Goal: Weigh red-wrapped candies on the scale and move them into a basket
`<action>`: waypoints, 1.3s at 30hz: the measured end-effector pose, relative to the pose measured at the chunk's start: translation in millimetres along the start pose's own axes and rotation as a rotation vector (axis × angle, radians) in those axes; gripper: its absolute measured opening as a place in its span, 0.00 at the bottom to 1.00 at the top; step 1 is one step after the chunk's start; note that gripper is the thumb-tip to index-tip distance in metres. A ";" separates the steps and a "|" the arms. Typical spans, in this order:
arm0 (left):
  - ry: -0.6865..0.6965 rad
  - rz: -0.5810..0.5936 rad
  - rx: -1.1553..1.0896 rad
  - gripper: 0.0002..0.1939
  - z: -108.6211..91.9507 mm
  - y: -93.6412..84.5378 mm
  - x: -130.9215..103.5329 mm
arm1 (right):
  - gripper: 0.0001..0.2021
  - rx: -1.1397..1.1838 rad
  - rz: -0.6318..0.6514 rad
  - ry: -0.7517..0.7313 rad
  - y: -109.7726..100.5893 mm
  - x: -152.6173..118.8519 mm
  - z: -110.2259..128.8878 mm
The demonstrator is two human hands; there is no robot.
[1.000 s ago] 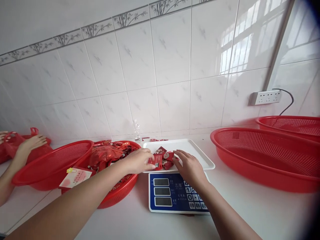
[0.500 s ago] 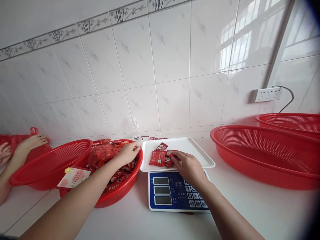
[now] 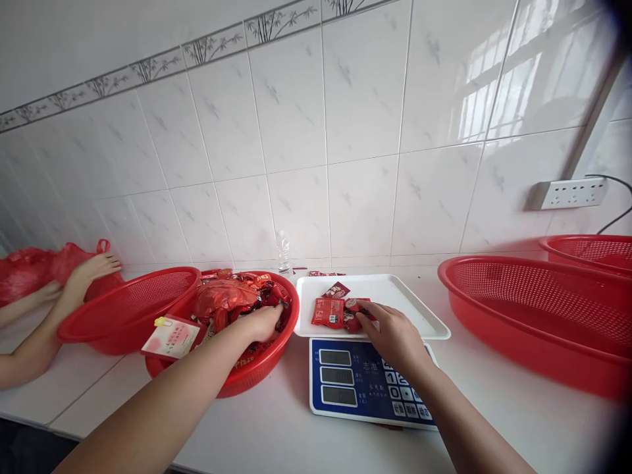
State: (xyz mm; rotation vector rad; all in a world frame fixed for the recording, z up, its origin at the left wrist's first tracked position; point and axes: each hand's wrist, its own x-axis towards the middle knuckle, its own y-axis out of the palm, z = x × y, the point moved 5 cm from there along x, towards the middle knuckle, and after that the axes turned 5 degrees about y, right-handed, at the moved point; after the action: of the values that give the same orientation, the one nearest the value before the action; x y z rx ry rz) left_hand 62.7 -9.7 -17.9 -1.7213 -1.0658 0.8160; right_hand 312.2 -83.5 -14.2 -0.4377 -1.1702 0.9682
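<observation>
My left hand (image 3: 266, 324) is down inside a red plastic basket (image 3: 269, 377) heaped with small red snack packets (image 3: 261, 282). Its fingers curl in among the packets, and the fingertips are hidden. Over the white tray (image 3: 415, 311) of a weighing scale, my right hand (image 3: 392, 332) has thumb and fingers closed on a small red packet (image 3: 354, 315). Beside it on the tray lie a flat red packet (image 3: 326, 311) and a dark red card-like piece (image 3: 336, 290). The scale's blue panel (image 3: 365, 388) sits in front, partly under my right wrist.
A white card (image 3: 172, 337) with a yellow flower clip is on the basket's left side. Another red basket (image 3: 133, 309) stands left, and more red baskets (image 3: 523, 342) right. A clear bottle (image 3: 283, 253) is by the wall. Another person's arm (image 3: 74, 296) reaches to red bags (image 3: 29, 273).
My left hand has gone from the basket's rim side down into the packets. My right hand stays at the packets on the tray. The view has shifted slightly left.
</observation>
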 end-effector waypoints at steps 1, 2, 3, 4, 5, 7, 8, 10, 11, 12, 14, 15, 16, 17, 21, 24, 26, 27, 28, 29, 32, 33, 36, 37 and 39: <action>0.022 -0.008 -0.019 0.11 0.3 0.1 0.6 | 0.15 0.005 -0.004 -0.003 -0.3 0.0 0.4; 0.035 -0.010 -0.029 0.10 1.2 -0.3 1.3 | 0.15 0.010 -0.006 -0.005 -0.7 0.0 0.7; 0.039 -0.006 -0.045 0.09 2.7 -1.3 2.0 | 0.15 0.016 -0.008 -0.005 -1.2 0.1 0.9; 0.035 -0.005 -0.073 0.09 4.8 -3.1 2.8 | 0.15 0.021 -0.009 -0.006 -1.7 0.2 1.1; 0.025 -0.010 -0.111 0.09 7.2 -5.8 3.7 | 0.15 0.025 -0.011 -0.005 -2.2 0.4 1.0; 0.003 -0.040 -0.190 0.09 12.9 -13.8 5.7 | 0.15 0.027 -0.019 -0.001 -3.1 0.7 0.7; 0.000 -0.057 -0.223 0.09 15.6 -18.2 6.8 | 0.15 0.026 -0.021 0.000 -3.3 0.8 0.4; 0.021 -0.070 -0.283 0.11 19.5 -25.8 8.7 | 0.15 0.024 -0.019 0.001 -3.4 0.8 0.2; 0.043 -0.070 -0.327 0.12 20.6 -29.0 9.1 | 0.15 0.022 -0.019 0.002 -3.5 0.6 0.1; 0.064 -0.069 -0.375 0.13 21.1 -31.9 8.9 | 0.15 0.018 -0.018 0.003 -3.6 0.4 0.0; 0.093 -0.080 -0.458 0.14 20.2 -38.0 6.4 | 0.15 0.006 -0.022 0.010 -4.0 -0.1 -0.4; 0.093 -0.098 -0.484 0.14 18.8 -41.6 4.3 | 0.15 0.000 -0.025 0.013 -4.2 -0.3 -0.6; 0.089 -0.129 -0.507 0.13 16.5 -45.7 1.8 | 0.15 -0.006 -0.027 0.017 -4.4 -0.3 -0.9; 0.086 -0.171 -0.528 0.12 13.0 -50.3 -0.8 | 0.15 -0.011 -0.027 0.019 -4.5 -0.3 -1.1; 0.143 -0.350 -0.607 0.10 -15.2 -63.3 -5.5 | 0.15 -0.017 -0.043 0.024 -5.6 0.8 -0.8; 0.228 -0.407 -0.620 0.07 -45.1 -56.1 3.7 | 0.14 -0.009 -0.046 0.037 -6.3 1.5 -0.5; 0.274 -0.405 -0.587 0.05 -63.4 -43.8 14.5 | 0.14 -0.003 -0.039 0.051 -6.5 1.5 -1.1; 0.291 -0.380 -0.551 0.05 -71.3 -36.4 20.1 | 0.14 -0.001 -0.037 0.057 -6.8 1.4 -1.8; 0.306 -0.345 -0.500 0.05 -78.0 -29.2 25.0 | 0.15 0.003 -0.036 0.066 -7.1 1.3 -3.0; 0.314 -0.309 -0.437 0.07 -82.8 -23.1 28.4 | 0.15 0.009 -0.036 0.076 -7.6 1.3 -4.4; 0.286 -0.226 -0.240 0.12 -84.3 -14.7 27.6 | 0.16 0.022 -0.027 0.113 -8.7 1.5 -9.2; 0.270 -0.203 -0.194 0.14 -81.2 -14.4 23.5 | 0.16 0.020 -0.015 0.125 -8.7 1.7 -10.4; 0.258 -0.081 -0.104 0.24 -67.6 -11.5 6.1 | 0.15 0.005 0.062 0.138 -6.7 2.3 -10.6; 0.255 -0.039 -0.087 0.28 -62.4 -9.2 0.5 | 0.14 0.010 0.095 0.131 -5.9 2.6 -9.6; 0.229 0.012 -0.078 0.34 -51.8 -3.8 -6.9 | 0.14 0.042 0.145 0.126 -5.4 3.2 -7.5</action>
State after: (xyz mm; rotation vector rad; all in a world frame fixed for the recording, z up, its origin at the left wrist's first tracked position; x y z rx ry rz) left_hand 103.5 -33.8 4.4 -1.8390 -0.9426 0.5749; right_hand 321.4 -82.4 -11.2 -0.5482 -1.0134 1.0727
